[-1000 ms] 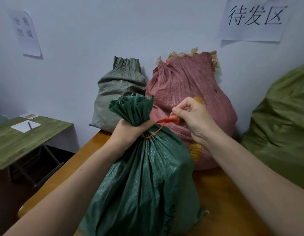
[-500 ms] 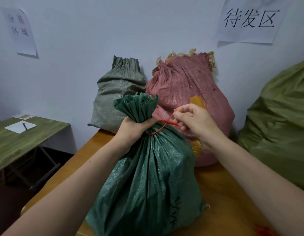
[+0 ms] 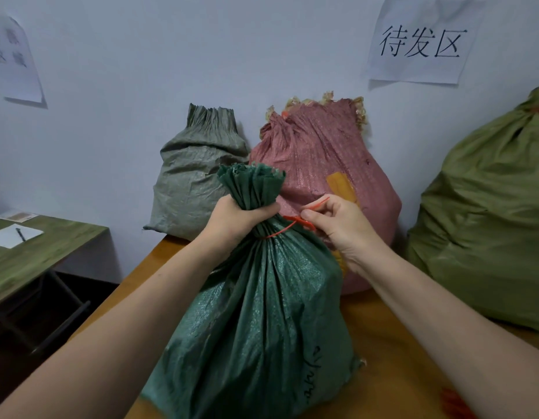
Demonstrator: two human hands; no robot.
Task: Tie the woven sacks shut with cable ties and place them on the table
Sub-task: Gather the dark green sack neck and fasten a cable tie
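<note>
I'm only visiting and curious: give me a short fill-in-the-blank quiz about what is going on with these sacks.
1. The left hand grips the gathered neck of the dark green woven sack, which stands on the orange-brown wooden ____.
2. The right hand pinches a thin plastic cable tie whose colour is ____.
3. Against the wall, the pinkish-red woven sack stands to the ____ of the grey-green woven sack.
Missing words: table; red; right.

A white paper sign with black characters (image 3: pixel 419 43) hangs on the pale wall (image 3: pixel 141 71), and a second paper sheet (image 3: pixel 14 58) hangs far left. A black pen (image 3: pixel 20 234) lies on a white sheet (image 3: pixel 8 238) atop the green-topped side desk (image 3: pixel 50 252).
</note>
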